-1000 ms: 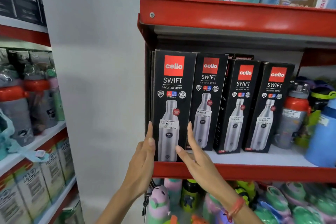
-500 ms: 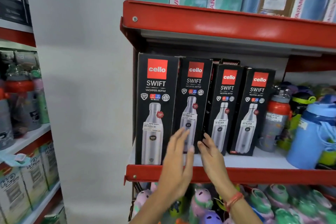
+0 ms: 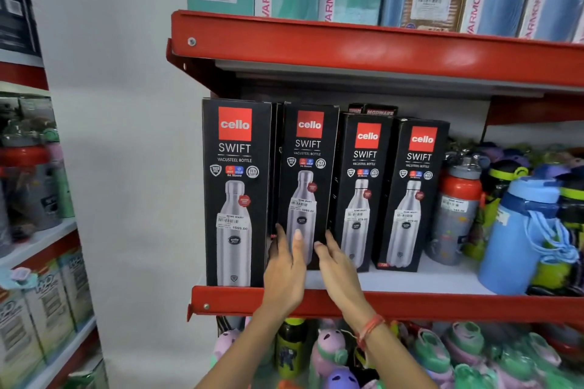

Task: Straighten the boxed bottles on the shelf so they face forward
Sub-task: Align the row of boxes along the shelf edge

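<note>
red-edged shelf (image 3: 410, 306) carries four black boxes (image 3: 308, 180) by white wall (image 3: 126, 136).

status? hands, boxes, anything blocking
Left hand and right hand flank the second box at its base. It stands behind the first box. Nothing blocking.

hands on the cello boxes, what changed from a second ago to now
Both hands shifted right, off the leftmost box and onto the second box. The left hand now lies on its lower front and left edge, the right hand at its lower right edge. The leftmost box stands at the shelf lip; the second sits further back. The two right-hand boxes still lean.
</note>
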### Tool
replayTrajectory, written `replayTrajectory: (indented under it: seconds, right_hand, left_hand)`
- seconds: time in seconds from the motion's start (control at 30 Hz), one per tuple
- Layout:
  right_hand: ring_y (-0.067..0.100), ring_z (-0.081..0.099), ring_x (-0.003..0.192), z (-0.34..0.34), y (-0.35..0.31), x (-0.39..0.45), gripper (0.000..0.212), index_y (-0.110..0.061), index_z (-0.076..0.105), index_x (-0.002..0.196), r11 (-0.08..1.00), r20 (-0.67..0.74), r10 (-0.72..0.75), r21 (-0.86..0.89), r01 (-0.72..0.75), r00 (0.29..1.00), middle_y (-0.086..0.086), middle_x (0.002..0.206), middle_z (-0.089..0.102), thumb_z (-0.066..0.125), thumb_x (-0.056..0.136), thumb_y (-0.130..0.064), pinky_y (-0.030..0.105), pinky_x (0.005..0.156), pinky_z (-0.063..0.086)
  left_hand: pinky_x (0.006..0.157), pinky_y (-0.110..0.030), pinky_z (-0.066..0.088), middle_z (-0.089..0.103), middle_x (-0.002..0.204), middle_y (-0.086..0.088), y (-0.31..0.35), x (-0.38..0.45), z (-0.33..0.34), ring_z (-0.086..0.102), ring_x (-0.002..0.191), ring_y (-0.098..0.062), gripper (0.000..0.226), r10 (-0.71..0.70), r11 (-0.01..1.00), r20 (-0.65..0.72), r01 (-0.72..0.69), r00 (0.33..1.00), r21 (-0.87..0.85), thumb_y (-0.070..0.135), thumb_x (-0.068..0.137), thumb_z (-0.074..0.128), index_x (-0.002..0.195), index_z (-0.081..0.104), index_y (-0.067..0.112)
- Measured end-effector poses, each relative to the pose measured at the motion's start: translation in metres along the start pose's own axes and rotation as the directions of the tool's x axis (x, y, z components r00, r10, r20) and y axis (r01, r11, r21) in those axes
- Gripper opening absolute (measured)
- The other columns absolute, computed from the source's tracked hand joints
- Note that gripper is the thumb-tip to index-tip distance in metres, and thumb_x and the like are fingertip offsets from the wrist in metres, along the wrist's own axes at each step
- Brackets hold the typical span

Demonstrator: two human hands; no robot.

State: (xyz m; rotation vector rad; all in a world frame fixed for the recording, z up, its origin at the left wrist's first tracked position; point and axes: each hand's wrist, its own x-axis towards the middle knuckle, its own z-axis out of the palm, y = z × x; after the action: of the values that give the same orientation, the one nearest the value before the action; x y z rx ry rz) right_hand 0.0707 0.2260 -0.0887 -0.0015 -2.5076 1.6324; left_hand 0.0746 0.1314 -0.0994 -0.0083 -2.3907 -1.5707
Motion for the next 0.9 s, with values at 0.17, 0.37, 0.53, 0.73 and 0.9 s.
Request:
replayTrajectory:
  seconds: [0.17,0.37,0.53,0.73,0.9]
  right_hand:
    - [0.005,0.050,0.111,-0.016,0.004,-0.025,0.046,-0.025,0.038,0.143,0.997,0.040,-0.062,0.041,0.060,0.997,-0.010,0.153,0.032,0.036,0.099,-0.037,0.024,0.089,0.030]
    - [0.006,0.042,0.129,-0.023,0.021,-0.044,0.045,-0.032,0.040,0.142,0.994,0.052,-0.100,0.040,0.098,0.994,-0.012,0.147,0.043,0.039,0.097,-0.037,0.022,0.095,0.030]
    - [0.003,0.052,0.115,-0.025,0.027,-0.047,0.043,-0.035,0.046,0.138,0.993,0.046,-0.112,0.043,0.110,0.993,-0.011,0.137,0.053,0.041,0.096,-0.037,0.019,0.086,0.035]
    - [0.009,0.057,0.115,-0.044,0.027,-0.046,0.036,-0.032,0.057,0.129,0.988,-0.091,-0.129,0.077,0.137,0.987,-0.004,0.133,0.060,0.044,0.096,-0.033,0.027,0.091,0.043]
    - [0.021,0.050,0.125,-0.074,0.046,-0.017,0.041,-0.021,0.046,0.137,0.996,-0.156,-0.049,0.069,0.060,0.987,0.005,0.138,0.055,0.041,0.097,-0.030,0.034,0.103,0.039]
  left_hand:
    - [0.113,-0.036,0.021,0.021,0.159,-0.001,-0.004,-0.029,-0.005,0.024,0.144,-0.021,0.074,0.026,1.000,-0.021,-0.026,0.999,0.012,0.063,0.086,0.013,0.151,0.004,0.031]
    - [0.115,-0.034,0.019,0.026,0.157,0.006,-0.010,-0.053,-0.016,0.027,0.143,-0.016,0.070,0.065,0.998,-0.063,-0.065,0.996,-0.004,0.064,0.088,0.015,0.150,0.013,0.032]
    - [0.115,-0.037,0.022,0.030,0.155,0.006,-0.012,-0.060,-0.021,0.029,0.143,-0.018,0.067,0.070,0.997,-0.044,-0.068,0.997,0.045,0.064,0.089,0.014,0.149,0.014,0.035]
    - [0.099,-0.020,0.026,0.040,0.132,0.007,-0.005,-0.066,-0.010,0.038,0.122,-0.005,0.049,0.278,0.956,-0.304,-0.231,0.911,0.182,0.047,0.097,0.027,0.139,0.040,0.026]
    - [0.101,-0.027,0.042,0.058,0.125,0.010,0.013,-0.058,0.027,0.052,0.114,0.001,0.039,0.339,0.941,-0.020,-0.339,0.941,-0.002,0.042,0.098,0.031,0.126,0.053,0.026]
